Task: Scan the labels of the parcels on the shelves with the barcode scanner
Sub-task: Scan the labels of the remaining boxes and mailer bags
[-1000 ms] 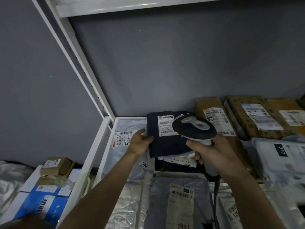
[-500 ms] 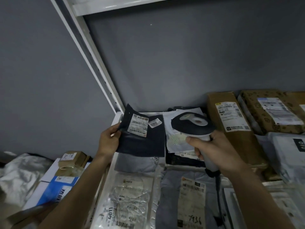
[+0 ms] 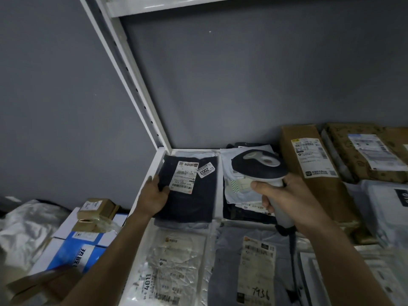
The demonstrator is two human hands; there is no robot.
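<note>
A dark navy parcel (image 3: 192, 202) with a white label and a "2003" sticker lies flat at the shelf's back left corner, on top of a grey bag. My left hand (image 3: 154, 197) holds its left edge, thumb on top near the label. My right hand (image 3: 287, 199) grips the white handle of the barcode scanner (image 3: 260, 164), whose dark head hovers over a white parcel (image 3: 238, 188) just to the right of the navy one. The scanner's cable hangs down below my wrist.
Brown cardboard boxes (image 3: 313, 164) with labels stand at the back right, white bags (image 3: 386, 199) in front of them. A clear bag (image 3: 172, 266) and a grey bag (image 3: 254, 268) lie at the front. Left of the white shelf post (image 3: 136, 89), blue-white boxes (image 3: 81, 246) sit lower down.
My left hand carried the navy parcel from the middle stack to the left and laid it flat in the corner. The scanner stayed over the middle stack, where a white parcel is uncovered.
</note>
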